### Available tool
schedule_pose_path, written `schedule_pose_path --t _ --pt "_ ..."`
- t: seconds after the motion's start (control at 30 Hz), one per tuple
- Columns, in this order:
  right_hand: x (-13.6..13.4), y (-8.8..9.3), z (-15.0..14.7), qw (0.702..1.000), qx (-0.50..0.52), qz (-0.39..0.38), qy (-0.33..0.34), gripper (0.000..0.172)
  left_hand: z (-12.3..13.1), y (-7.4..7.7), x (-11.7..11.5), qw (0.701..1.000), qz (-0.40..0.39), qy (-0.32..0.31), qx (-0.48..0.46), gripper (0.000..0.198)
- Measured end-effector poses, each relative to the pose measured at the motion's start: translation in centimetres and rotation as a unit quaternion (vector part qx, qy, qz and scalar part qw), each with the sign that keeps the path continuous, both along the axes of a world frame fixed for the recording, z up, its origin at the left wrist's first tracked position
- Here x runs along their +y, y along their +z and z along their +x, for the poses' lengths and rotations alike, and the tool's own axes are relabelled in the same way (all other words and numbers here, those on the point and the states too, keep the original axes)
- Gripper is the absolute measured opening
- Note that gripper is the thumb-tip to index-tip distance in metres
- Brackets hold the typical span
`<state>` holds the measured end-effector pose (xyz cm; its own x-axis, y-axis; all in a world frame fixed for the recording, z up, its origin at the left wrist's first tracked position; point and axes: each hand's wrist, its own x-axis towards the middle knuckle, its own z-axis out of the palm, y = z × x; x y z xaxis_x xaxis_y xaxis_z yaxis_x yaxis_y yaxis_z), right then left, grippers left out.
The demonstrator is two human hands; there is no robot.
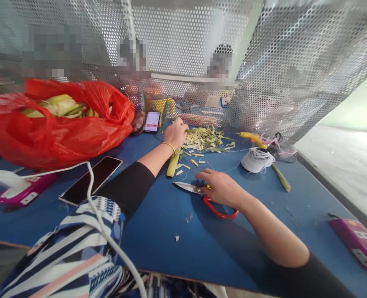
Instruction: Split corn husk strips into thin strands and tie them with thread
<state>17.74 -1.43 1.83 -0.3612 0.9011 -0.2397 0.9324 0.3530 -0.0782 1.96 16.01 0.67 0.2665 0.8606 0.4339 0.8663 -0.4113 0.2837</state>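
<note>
My left hand point(175, 134) is closed, its fingers curled at the left edge of a heap of cut pale-green husk pieces point(204, 138). What lies in those fingers is hidden. Beneath my left wrist, which wears a gold bangle, runs a folded green husk strip point(172, 164). My right hand point(220, 187) is closed around the pivot area of red-handled scissors point(222, 214). The blades point left, and a red handle loop shows below my palm. Small husk scraps point(194, 163) are scattered between both hands.
A red plastic bag point(105, 136) of husks stands left. Phones point(92, 180), a white cable point(92, 186) and magenta power strips point(31, 190) lie about. Right are white string point(256, 160), a yellow-handled tool point(253, 138) and a stalk point(281, 178). A perforated metal screen point(189, 41) closes the back; people sit beyond.
</note>
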Motion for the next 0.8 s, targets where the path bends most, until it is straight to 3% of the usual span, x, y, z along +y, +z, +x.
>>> schedule_pose_path --t 0.1,0.17,0.23,0.3,0.43,0.53,0.6,0.67,0.73,0.8 --pt "-1.1 1.3 0.7 0.998 -0.054 -0.028 0.005 0.042 -0.5 2.1 0.9 0.986 0.03 -0.016 -0.163 0.01" --pt "-1.8 1.5 0.8 0.994 -0.1 -0.044 -0.016 0.046 -0.8 3.7 1.2 0.951 0.014 -0.055 -0.303 0.012" --pt "-2.2 1.4 0.7 0.991 -0.124 -0.049 -0.025 0.047 -0.7 4.9 0.9 0.875 -0.048 -0.094 -0.472 0.014" --pt "-2.4 1.1 0.4 0.991 -0.13 -0.039 -0.015 0.045 -0.4 5.6 0.0 0.78 -0.112 -0.123 -0.603 0.014" --pt "-2.2 0.5 0.5 0.993 -0.118 -0.015 -0.013 0.044 0.8 5.2 -2.0 0.624 -0.218 -0.121 -0.741 0.02" --pt "-1.1 -0.1 1.5 0.998 -0.017 0.012 -0.051 0.05 1.3 4.1 -2.8 0.54 -0.267 -0.077 -0.795 0.029" --pt "-0.1 -0.6 2.8 0.984 0.138 0.038 -0.106 0.05 1.3 3.6 -3.0 0.51 -0.272 -0.061 -0.813 0.031" --pt "1.0 -1.2 4.1 0.916 0.352 0.016 -0.191 0.043 1.3 3.2 -3.1 0.497 -0.271 -0.047 -0.823 0.033" --pt "1.8 -1.5 5.1 0.801 0.545 -0.046 -0.243 0.045 1.3 3.0 -3.4 0.489 -0.266 -0.03 -0.83 0.034" --pt "2.2 -1.5 5.7 0.702 0.664 -0.096 -0.24 0.052 1.4 2.7 -3.7 0.483 -0.26 -0.017 -0.836 0.033"
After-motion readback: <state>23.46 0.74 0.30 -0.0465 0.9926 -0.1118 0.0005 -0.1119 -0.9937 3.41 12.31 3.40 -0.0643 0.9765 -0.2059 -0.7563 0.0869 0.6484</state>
